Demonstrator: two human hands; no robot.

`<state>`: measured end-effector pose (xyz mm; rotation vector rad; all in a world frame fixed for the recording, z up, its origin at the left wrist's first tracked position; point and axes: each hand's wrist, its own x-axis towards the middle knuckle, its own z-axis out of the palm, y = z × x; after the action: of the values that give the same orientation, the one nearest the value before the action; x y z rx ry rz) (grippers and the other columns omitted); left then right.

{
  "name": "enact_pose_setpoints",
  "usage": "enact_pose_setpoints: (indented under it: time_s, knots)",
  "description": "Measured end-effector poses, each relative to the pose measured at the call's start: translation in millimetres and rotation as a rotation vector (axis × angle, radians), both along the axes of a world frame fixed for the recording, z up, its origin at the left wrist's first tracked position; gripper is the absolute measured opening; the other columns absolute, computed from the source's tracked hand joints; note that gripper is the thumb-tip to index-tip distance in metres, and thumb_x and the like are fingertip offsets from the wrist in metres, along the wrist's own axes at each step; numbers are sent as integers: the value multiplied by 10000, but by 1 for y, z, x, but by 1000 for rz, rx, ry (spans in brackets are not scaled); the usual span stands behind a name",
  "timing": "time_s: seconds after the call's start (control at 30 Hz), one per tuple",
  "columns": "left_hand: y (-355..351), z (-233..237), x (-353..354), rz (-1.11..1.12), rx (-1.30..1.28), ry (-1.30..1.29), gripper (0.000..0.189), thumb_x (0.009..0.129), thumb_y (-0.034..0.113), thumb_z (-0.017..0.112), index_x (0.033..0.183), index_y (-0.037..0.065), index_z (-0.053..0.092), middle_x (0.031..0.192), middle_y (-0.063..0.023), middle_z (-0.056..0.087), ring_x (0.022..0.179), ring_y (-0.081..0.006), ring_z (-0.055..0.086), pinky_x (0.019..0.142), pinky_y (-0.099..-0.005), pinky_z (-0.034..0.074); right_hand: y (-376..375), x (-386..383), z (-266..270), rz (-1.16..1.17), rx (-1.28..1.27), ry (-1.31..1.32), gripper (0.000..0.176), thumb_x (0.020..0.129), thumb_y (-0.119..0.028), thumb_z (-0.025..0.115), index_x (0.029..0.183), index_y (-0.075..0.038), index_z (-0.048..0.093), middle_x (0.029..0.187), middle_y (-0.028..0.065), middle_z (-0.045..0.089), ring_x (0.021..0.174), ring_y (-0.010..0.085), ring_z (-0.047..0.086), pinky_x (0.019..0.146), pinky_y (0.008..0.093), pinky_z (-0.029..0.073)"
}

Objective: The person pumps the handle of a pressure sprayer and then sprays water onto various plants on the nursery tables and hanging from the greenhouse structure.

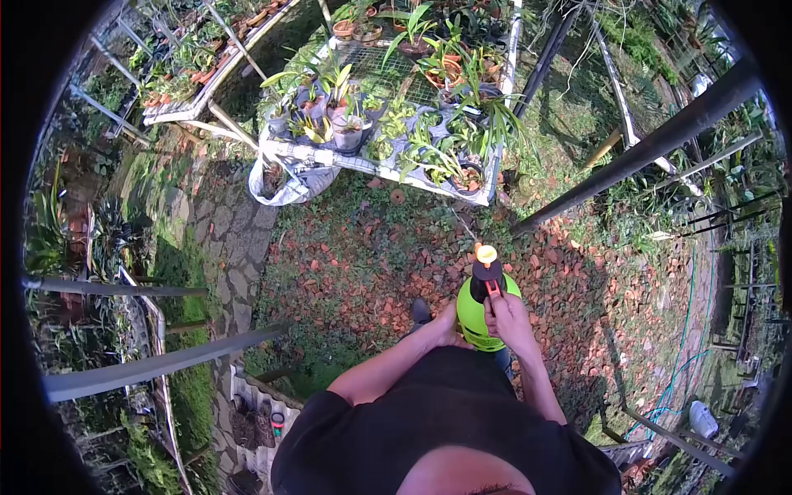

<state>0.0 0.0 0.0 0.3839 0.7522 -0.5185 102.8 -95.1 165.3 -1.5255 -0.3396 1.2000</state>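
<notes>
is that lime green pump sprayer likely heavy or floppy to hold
Probably rigid: the lime-green plastic pump sprayer holds its rounded shape under the left hand. Possibly weighty, since both hands carry it, the right hand gripping its handle.

at centre frame the left hand [445,327] holds the side of a green sprayer [469,318], and the right hand [507,318] grips its black and orange top. reddish chips [371,264] cover the ground below. a surface [356,162] crowded with potted plants [348,132] stands at upper centre.
</notes>
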Motion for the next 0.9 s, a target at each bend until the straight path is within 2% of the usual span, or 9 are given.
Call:
enact_pose_setpoints:
  time_s: [0.1,0.17,0.2,0.3,0.5,0.6,0.7,0.8,0.9]
  knots:
    - [7,-5,5,-82,76,16,755,901,690,276,1375,119,416,1276,-218,527,1103,-404,591,706,-526,590,-3,-3,-1,-94,43,9,327,1021,-230,362,737,-73,413,548,-51,340,429,30,296,395,216,249]
    - [5,14,12,-113,155,5,763,903,691,266,1370,106,416,1275,-230,522,1094,-417,590,703,-520,593,-13,-2,1,-140,50,-13,327,1019,-218,350,732,-72,410,547,-51,340,430,30,293,395,216,247]
    - [6,17,14,-143,155,13,778,903,698,250,1373,100,412,1267,-227,530,1053,-431,605,713,-524,589,-16,-3,6,-136,62,-5,311,1022,-219,375,747,-82,422,583,-74,349,460,19,304,415,215,249]
    - [2,27,11,-178,199,16,864,868,765,185,1346,91,441,1193,-199,581,815,-372,684,643,-398,604,-22,-7,4,-137,64,-19,302,1024,-213,377,757,-81,428,588,-74,350,462,19,302,417,214,253]
    - [-13,18,0,-139,106,39,846,861,772,196,1309,114,483,1177,-170,593,890,-358,671,664,-403,598,-30,-15,3,-83,34,-30,284,1026,-196,378,774,-81,440,591,-74,350,469,17,300,417,215,257]
    - [-24,10,-3,-154,101,71,888,842,794,191,1304,101,499,1175,-191,591,932,-364,658,694,-415,596,-38,-10,1,-76,17,2,334,1022,-222,353,731,-70,416,560,-54,349,445,35,307,408,216,255]
    - [-41,16,-3,-104,195,41,917,837,787,231,1366,68,440,1226,-292,538,983,-467,623,747,-533,577,-53,-3,-2,-88,43,35,332,1019,-217,350,728,-71,416,559,-50,349,435,37,303,404,217,254]
    - [-62,8,4,-129,128,101,953,828,800,210,1408,67,398,1276,-301,508,1019,-492,602,797,-546,561,-70,3,0,-57,15,17,331,1017,-211,350,726,-69,417,559,-46,353,432,38,304,402,218,258]
    - [-87,10,11,-57,48,114,970,827,805,187,1432,69,371,1307,-305,483,1057,-507,578,855,-565,529,-88,10,1,21,21,-24,316,1020,-211,362,742,-73,422,571,-48,366,454,37,319,413,219,273]
